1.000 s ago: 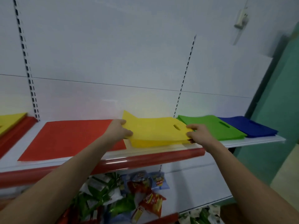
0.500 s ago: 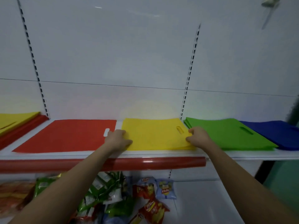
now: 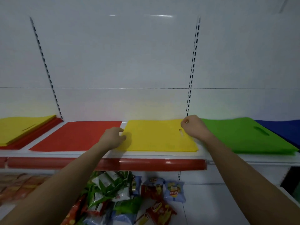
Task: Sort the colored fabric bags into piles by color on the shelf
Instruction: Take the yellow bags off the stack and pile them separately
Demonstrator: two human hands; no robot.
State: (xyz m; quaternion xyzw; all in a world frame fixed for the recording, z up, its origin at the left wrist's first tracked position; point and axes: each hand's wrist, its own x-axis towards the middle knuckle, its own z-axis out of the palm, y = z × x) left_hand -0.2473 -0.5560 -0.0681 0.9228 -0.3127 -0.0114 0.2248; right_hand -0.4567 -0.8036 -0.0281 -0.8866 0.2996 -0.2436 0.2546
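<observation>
A yellow bag pile (image 3: 155, 138) lies flat in the middle of the white shelf (image 3: 162, 154). My left hand (image 3: 113, 138) grips its left edge with curled fingers. My right hand (image 3: 194, 127) sits at the pile's far right corner, fingers curled as if pinching the fabric, just behind the handle slot. A red bag (image 3: 78, 135) lies to the left, a green pile (image 3: 240, 135) to the right, and a blue pile (image 3: 282, 129) at the far right. On the neighbouring shelf at far left, a yellow bag (image 3: 21, 127) lies on top of red ones.
A red rail (image 3: 146, 164) runs along the shelf's front edge. Several snack packets (image 3: 123, 195) fill the lower shelf under my arms. Slotted uprights (image 3: 192, 70) run up the white back wall.
The yellow pile, lifted a second ago, now lies flat between red and green. My right hand slid from its near right edge to the far right corner. The view shifted left.
</observation>
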